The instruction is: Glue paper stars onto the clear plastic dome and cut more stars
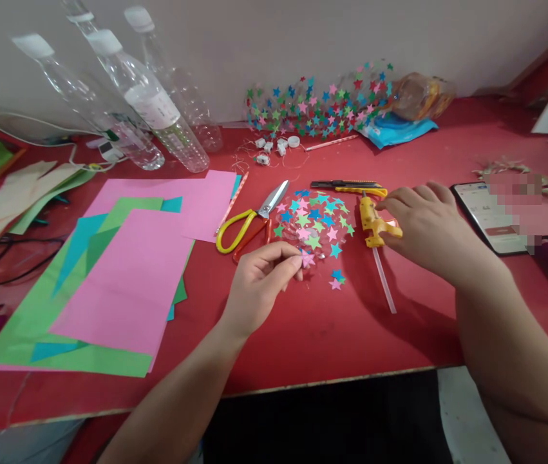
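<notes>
Gluing seems in hand – star (308, 259) pinched by left hand (264, 272), glue gun (369, 222) touched by right hand (421, 219), grip unclear – steady aim is needed.

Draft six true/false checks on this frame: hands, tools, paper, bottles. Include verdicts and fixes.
1. The right hand holds a yellow glue gun. True.
2. The left hand holds the scissors. False: the left hand pinches a pink star; the scissors lie on the red table.
3. The top sheet of the paper pile is pink. True.
4. The phone lies left of the glue gun in the picture. False: the phone lies to its right.
5. The clear bottles at the back left lie flat. False: the clear bottles stand.
6. A glue stick sticks out of the glue gun. True.
</notes>
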The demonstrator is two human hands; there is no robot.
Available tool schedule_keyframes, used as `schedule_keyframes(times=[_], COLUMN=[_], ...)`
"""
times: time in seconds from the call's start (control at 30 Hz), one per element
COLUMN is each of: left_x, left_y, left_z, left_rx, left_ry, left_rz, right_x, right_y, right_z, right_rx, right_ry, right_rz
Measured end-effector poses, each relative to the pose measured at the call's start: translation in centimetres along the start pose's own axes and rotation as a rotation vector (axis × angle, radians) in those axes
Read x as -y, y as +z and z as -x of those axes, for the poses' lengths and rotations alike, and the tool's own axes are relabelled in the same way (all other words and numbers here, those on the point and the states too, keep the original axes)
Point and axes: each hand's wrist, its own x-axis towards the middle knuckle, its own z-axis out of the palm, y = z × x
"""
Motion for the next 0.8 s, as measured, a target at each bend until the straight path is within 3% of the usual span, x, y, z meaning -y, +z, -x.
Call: schedule_keyframes(times=[0.13, 0.2, 0.3, 0.63, 0.8], left_x=[0.0, 0.1, 0.0, -0.1, -0.4], left_y=[0.4, 0.6, 0.7, 0.8, 1.1], left_z=[0.1, 0.2, 0.3, 0.3, 0.5], left_rx=[0.021, 0.038, 0.076, 0.105, 0.086], left_ry=[-0.116, -0.139, -0.164, -0.248, -0.139], left_rz=[0.023, 0.026, 0.034, 0.048, -0.101], right_x=[4.0, 5.9, 7.6, 7.2, 7.1], right_y=[-1.2, -0.9, -0.1, 0.6, 0.5], right_z=[-0.5, -0.4, 0.0, 0.6, 0.6], right_rx=[-0.259, -0.365, -0.414, -0.517, -0.496], right_ry=[-0.288, -0.397, -0.467, -0.563, -0.543], right_rz=[-0.421, -0.503, -0.535, -0.407, -0.433])
